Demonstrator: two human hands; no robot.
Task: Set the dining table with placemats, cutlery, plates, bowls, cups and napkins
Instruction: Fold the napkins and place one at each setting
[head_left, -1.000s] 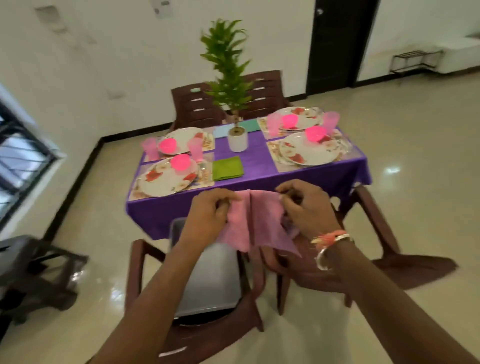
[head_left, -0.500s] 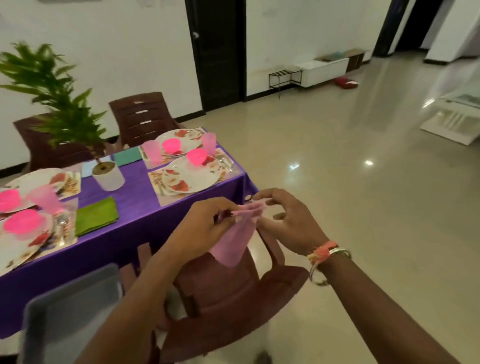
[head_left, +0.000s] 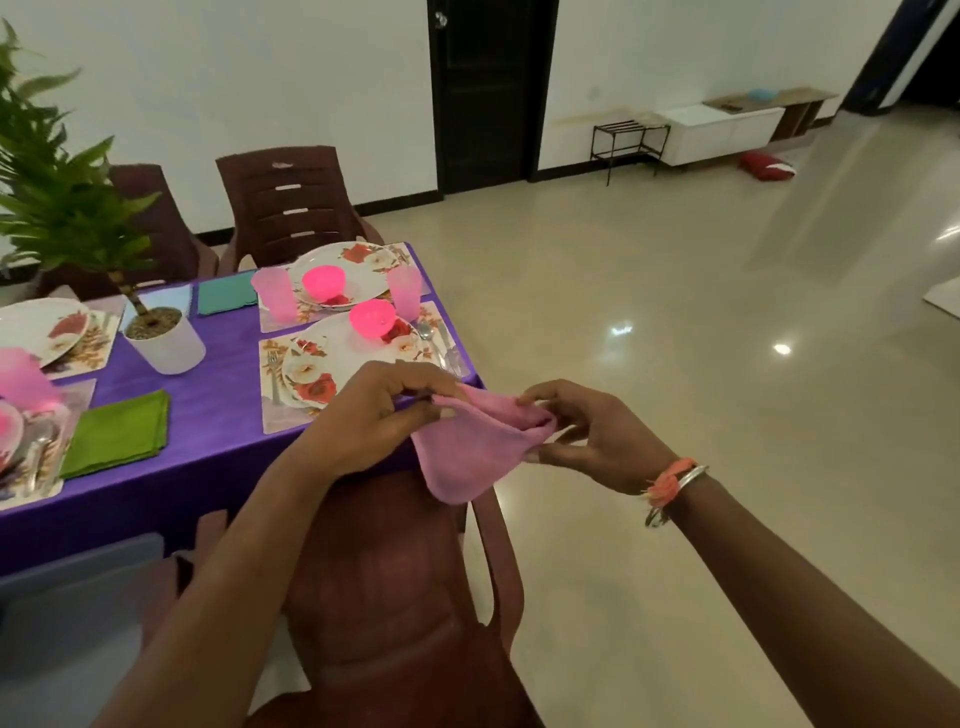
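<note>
**A:** Both hands were on the pink napkin (head_left: 467, 452). The left hand (head_left: 374, 415) had its fingers curled, pinching the cloth's left edge between thumb and fingertips.

**B:** And the right hand (head_left: 592, 441), with a bangle (head_left: 675, 493) at the wrist, pinched the other end, thumb below and the spare fingers loosely spread. The cloth sagged in a fold between the two.

**A:** Where was it hanging?

**B:** In the air at the near right corner of the bench (head_left: 228, 374), above the back of a brown plastic chair (head_left: 395, 597). I couldn't tell whether it brushed the purple cover.

**A:** The nearest setting had a floral placemat (head_left: 280, 415) and a plate (head_left: 311, 369) with a pink bowl (head_left: 373, 319) sitting on it. There was a fork (head_left: 272, 364) left of the plate and a spoon (head_left: 427, 332) on the right.

**B:** Farther back was a second plate (head_left: 363, 262) with its own pink bowl (head_left: 323, 280). A pink cup (head_left: 272, 293) stood to its left and another (head_left: 404, 291) to its right.

**A:** Over on the left a green napkin (head_left: 117, 441) lay folded near the bench edge. A teal napkin (head_left: 226, 293) sat at the far side, and a leafy plant (head_left: 62, 208) in a white pot (head_left: 166, 348) stood between them.
</note>
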